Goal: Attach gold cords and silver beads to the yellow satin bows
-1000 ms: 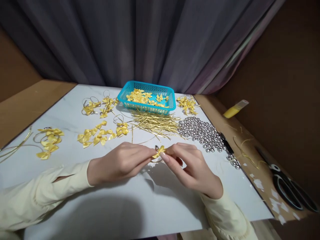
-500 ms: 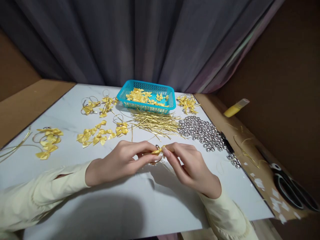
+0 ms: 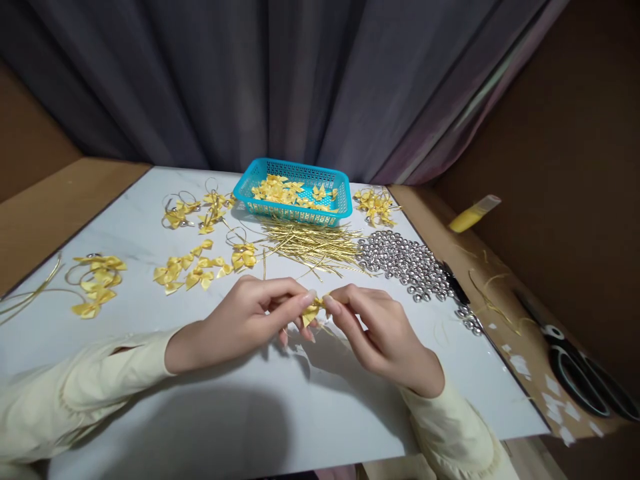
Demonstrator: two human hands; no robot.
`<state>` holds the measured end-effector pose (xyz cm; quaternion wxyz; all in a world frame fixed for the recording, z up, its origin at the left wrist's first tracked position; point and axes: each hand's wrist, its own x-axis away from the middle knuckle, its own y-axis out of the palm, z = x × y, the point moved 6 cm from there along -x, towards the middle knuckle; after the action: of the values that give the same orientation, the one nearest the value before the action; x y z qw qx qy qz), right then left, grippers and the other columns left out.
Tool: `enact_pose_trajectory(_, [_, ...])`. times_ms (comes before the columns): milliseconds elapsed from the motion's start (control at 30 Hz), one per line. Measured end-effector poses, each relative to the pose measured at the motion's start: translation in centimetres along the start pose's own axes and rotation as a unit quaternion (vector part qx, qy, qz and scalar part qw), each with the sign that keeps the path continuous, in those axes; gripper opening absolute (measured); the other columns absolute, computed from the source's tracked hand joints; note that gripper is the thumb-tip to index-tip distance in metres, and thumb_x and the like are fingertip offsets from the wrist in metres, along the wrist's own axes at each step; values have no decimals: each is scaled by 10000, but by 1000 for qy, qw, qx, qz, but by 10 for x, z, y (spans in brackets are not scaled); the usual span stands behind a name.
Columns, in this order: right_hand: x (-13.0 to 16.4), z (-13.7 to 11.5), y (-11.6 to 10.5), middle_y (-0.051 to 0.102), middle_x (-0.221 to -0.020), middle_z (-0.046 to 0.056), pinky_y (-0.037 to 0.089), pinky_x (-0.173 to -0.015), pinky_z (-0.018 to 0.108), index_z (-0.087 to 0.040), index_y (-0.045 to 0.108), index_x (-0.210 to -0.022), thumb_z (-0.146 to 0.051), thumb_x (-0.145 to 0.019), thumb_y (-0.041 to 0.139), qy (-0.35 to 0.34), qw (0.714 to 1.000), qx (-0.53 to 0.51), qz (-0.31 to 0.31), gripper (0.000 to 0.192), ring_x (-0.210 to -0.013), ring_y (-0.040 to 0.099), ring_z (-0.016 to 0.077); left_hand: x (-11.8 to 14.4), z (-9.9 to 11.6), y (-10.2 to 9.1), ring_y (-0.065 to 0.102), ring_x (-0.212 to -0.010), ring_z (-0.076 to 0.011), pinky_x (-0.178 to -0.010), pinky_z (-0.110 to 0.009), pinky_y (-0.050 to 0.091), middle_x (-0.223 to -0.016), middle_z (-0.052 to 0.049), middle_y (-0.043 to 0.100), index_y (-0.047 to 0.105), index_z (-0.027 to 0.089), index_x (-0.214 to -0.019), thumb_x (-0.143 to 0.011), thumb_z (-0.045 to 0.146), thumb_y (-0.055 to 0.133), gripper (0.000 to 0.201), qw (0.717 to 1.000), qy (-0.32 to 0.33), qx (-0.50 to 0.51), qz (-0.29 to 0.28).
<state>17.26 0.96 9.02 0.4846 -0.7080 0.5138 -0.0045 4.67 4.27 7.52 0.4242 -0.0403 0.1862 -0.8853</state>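
Observation:
Between my two hands, above the front middle of the white board, is a yellow ribbon bow (image 3: 311, 312). My left hand (image 3: 250, 310) pinches its left side between thumb and index finger, while the other fingers curl below. My right hand (image 3: 383, 327) grips the right side with thumb and index fingertip. A thin gold cord hangs faintly beneath the bow, partly hidden by my fingers. Just beyond my hands lies a pile of gold cords (image 3: 310, 247). Right of that pile are many small silver bells or beads (image 3: 405, 263).
A blue basket (image 3: 345, 200) of yellow bows stands at the back. Finished-looking bow clusters (image 3: 100, 280) and loose bows (image 3: 200, 273) lie left, with another cluster (image 3: 375, 207) at back right. Black-handled scissors (image 3: 575, 380), paper scraps (image 3: 520, 365) and a yellow tube (image 3: 475, 215) are along the right side.
The bow has turned, so its yellow tail now points down toward me. My left thumb has moved up onto it, and the silver piece and cord loop seen before are now hidden.

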Motion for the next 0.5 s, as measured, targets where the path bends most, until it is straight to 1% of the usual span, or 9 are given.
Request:
enact_pose_trajectory(200, [0,-1,1,504,-573,-10,332,-493,228,-166,474,-759,-162,-902,397,1,1000,-5,-5,162,-494,429,86,-2,-3,2,563,-419,-69,-437,-164,465,-616,18,673,612,150,-675,-868,309,466,290,995,-68,73,-12])
enact_pose_trajectory(267, [-1,-1,1,522,-584,-1,338,-497,229,-160,479,-758,-159,-901,400,-1,1000,-8,-7,163,-502,441,87,-3,-3,2,560,-413,-72,-431,-169,464,-609,15,676,615,146,-659,-863,310,470,299,993,-80,83,-12])
enact_pose_trajectory(400, [-1,-1,1,546,-611,8,351,-512,229,-157,484,-767,-151,-901,402,0,1000,-18,-11,158,-519,461,88,-1,-3,-1,548,-434,-70,-432,-163,448,-614,11,671,642,145,-653,-851,310,488,300,996,-73,53,1])
enact_pose_trajectory(500, [-1,-2,0,559,-638,5,359,-522,222,-165,482,-777,-144,-902,406,-1,999,-32,-12,148,-537,473,85,-1,-1,-5,527,-438,-64,-431,-148,421,-536,30,626,646,148,-622,-847,279,499,299,998,-53,20,17])
